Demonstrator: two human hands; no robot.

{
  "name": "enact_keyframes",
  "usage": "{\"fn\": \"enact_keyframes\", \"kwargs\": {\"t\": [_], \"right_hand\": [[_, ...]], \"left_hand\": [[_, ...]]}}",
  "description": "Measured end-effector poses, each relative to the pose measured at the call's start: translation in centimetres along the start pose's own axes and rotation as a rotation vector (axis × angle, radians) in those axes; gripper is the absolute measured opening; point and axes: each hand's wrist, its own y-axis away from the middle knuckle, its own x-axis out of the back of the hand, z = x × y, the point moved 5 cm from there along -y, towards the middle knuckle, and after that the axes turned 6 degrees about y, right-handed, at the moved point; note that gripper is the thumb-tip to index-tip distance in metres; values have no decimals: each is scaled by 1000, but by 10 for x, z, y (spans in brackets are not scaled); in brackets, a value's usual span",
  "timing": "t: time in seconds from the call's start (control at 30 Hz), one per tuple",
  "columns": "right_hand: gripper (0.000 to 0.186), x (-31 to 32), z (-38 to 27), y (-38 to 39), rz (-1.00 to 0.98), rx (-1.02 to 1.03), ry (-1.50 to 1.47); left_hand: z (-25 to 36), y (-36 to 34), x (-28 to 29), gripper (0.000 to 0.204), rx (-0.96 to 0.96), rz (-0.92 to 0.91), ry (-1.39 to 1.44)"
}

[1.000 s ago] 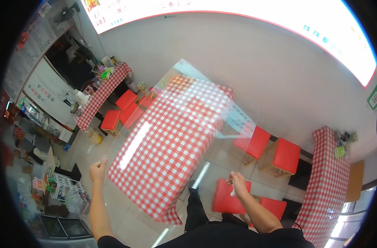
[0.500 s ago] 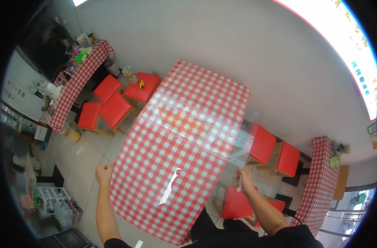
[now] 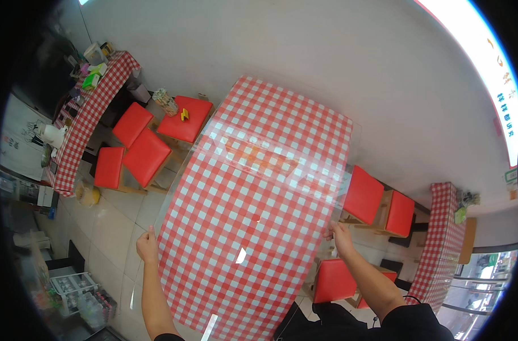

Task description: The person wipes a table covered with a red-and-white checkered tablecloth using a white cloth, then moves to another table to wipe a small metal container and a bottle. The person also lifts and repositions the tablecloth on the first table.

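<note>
A clear sheet (image 3: 241, 255) spans a desk (image 3: 304, 111) dressed in red-and-white checked cloth; whether it lies flat cannot be told. The person's left hand (image 3: 147, 248) grips the sheet's left edge with curled fingers, and the right hand (image 3: 342, 238) grips its right edge likewise. Red-topped stools (image 3: 364, 194) stand on both sides.

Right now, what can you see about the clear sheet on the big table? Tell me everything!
The clear sheet is see-through, thin-looking and shiny, perhaps plastic, with white and orange reflections. It is spread over the red-and-white checked tablecloth, whose squares show through, and sticks out past the cloth on the left. The left hand and right hand seem to pinch its opposite side edges. I can't tell whether it lies flat.
</note>
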Motion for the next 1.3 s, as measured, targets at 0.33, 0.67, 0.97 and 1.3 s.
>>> {"fn": "enact_keyframes", "kwargs": {"t": [0.33, 0.67, 0.97, 1.3], "right_hand": [[28, -13, -9, -18, 20, -15, -9], [35, -19, -21, -33, -7, -37, 132], [34, -15, -8, -49, 15, -48, 196], [40, -9, -24, -56, -1, -28, 336]], "left_hand": [[-25, -18, -35, 60, 35, -45, -29], [-38, -10, -49, 57, 30, -42, -36], [-27, -8, -45, 48, -69, -60, 80], [4, -12, -42, 40, -227, -148, -65]]}}
